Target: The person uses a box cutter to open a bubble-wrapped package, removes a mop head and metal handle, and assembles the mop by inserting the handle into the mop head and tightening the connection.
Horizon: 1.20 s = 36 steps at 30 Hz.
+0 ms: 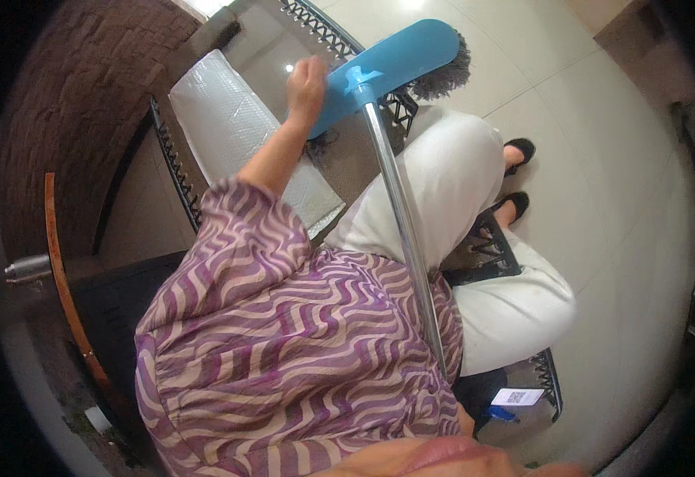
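Observation:
A mop with a flat blue plate (403,56) rests across my lap, its grey stringy fringe (447,73) showing at the far end. The shiny metal pole (399,199) slants down from the plate towards my right side. At the plate's left edge is my left hand (306,89), fingers curled in and slightly blurred; whatever they hold is hidden. A few dark strands (325,143) hang from the plate's near end. Only a sliver of skin, seemingly my right hand (465,421), shows beside my shirt hem at the pole's lower end; its fingers are hidden.
I sit on a dark laced-frame chair (498,246). A silvery padded sheet (228,111) lies on a laced-frame lounger (174,163) to the left. By my right side are a white card with a square code (518,397) and a small blue item (502,414). Pale tiles (610,207) cover the floor.

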Tool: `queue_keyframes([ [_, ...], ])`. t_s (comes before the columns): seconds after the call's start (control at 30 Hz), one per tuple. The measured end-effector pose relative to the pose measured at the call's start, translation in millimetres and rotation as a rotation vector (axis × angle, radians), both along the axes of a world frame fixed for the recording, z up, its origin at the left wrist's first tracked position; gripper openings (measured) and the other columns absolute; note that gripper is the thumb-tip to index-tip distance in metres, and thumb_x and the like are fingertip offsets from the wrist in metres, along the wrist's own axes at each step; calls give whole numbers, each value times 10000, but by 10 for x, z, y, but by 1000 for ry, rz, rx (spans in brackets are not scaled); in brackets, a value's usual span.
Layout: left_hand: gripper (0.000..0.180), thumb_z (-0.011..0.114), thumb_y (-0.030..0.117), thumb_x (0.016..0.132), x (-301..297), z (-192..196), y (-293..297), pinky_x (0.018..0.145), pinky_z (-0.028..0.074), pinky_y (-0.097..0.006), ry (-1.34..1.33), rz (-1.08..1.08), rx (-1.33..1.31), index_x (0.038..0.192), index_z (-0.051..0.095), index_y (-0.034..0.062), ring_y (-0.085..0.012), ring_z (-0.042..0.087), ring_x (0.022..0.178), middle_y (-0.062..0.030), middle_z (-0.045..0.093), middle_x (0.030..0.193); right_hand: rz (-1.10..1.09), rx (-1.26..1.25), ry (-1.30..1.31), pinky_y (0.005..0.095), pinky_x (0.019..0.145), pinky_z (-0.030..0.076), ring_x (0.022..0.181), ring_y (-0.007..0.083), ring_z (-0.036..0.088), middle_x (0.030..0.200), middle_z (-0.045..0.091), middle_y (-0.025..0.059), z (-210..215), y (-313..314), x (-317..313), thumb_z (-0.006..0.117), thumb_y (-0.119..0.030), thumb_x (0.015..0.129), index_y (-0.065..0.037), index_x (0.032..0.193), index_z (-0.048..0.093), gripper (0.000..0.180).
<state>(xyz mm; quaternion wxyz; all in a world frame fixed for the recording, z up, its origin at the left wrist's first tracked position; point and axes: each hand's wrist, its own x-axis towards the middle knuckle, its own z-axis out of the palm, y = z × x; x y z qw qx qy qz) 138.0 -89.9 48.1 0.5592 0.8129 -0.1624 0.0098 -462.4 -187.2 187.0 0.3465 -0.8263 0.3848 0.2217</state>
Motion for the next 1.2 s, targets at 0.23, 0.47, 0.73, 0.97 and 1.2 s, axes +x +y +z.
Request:
queue_keyframes([
  [0.23,762,389,656,788,-562,530,-457,723,512,-316,1035,-387,-479,1046,509,-51,-236,603,852,-166,586,931,-25,-35,-46,412,642,442,779,342,561,868,573,167,-120,6,-2,536,-263,816,-70,1049,514,303],
  [0.47,349,619,354,796,-597,820,-1324,518,501,-252,1351,-388,-1168,794,518,19,-139,564,568,-51,552,675,-76,-185,-79,406,665,449,815,346,560,915,575,181,-172,160,-228,512,-254,831,-63,1081,514,314],
  [0.73,199,593,183,796,-714,816,-1616,423,334,-192,1529,-618,-1176,667,465,103,-39,371,430,62,370,525,-106,-258,-25,391,677,448,834,347,556,938,570,200,-295,418,-229,461,-249,862,-46,1103,501,318],
  [0.97,175,587,186,792,-773,937,-1751,394,314,-188,1540,-721,-1172,681,498,86,-43,350,407,57,363,508,-169,-92,-86,386,682,442,820,336,548,920,565,195,-274,422,81,473,-275,854,-44,1088,496,329],
  [1.2,248,614,199,776,-663,971,-1852,384,362,-183,1281,-356,-940,634,431,110,-58,421,420,37,415,503,-201,-59,-98,381,687,436,806,325,540,901,559,190,-204,165,26,486,-301,847,-42,1072,491,343],
])
